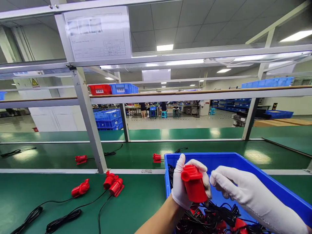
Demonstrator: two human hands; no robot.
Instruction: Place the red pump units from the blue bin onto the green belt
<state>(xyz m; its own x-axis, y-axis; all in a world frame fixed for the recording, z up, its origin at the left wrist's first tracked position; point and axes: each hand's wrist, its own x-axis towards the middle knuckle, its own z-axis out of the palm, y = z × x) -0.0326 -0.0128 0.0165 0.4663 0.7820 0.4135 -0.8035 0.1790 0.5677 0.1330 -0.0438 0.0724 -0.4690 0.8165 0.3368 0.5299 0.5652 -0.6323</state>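
The left hand [187,185], in a white glove, is gripping a red plastic pump [193,183] upright over the near end of a blue bin [268,182], its fingers [180,162] clenching around the body from behind and from the side. The right hand [243,191], also gloved, is hovering just beside the pump on its right; whether its curled fingers are pinching anything I cannot tell. Below both hands, black cables [212,216] are lying tangled in the bin with more red parts among them. On the green worktop [146,201] to the left, three more red pumps [113,184] are resting with their coiled black leads [63,219] trailing toward the near edge. Two further red pieces are sitting on the far strip of worktop behind a grey frame post [90,123].
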